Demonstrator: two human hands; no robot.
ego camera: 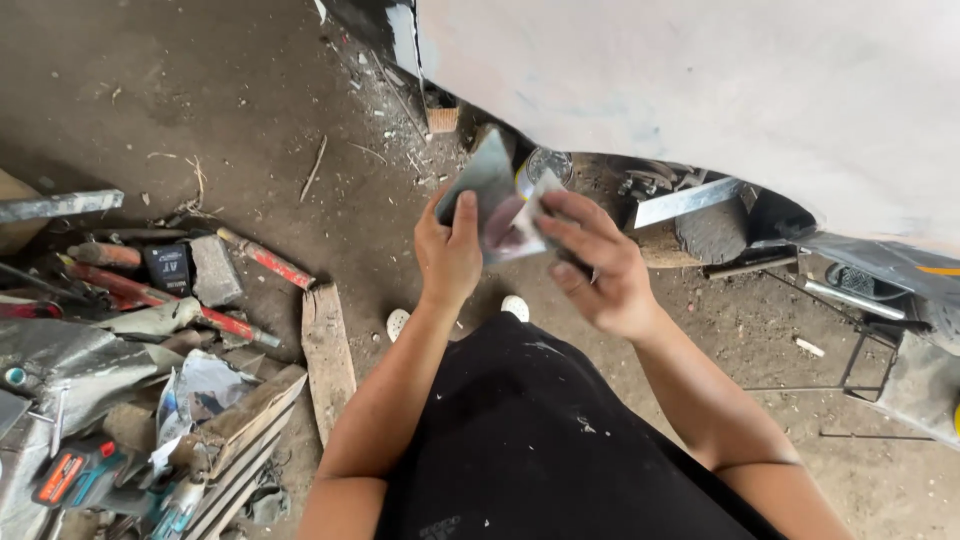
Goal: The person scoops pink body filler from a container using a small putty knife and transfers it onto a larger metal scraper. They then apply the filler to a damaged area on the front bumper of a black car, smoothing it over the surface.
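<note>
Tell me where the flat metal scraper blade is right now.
In the head view, the metal scraper blade sits just above centre, pinched in the left hand, beside the right hand and below the pale car panel.

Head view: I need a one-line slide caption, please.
Left hand and right hand hold flat metal blades beside a pale car body panel.

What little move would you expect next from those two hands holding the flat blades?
Probably the right hand draws its blade across the grey spreader in the left hand. The two overlap in front of the pale sanded panel, and a pinkish smear seems to sit where they meet.
</note>
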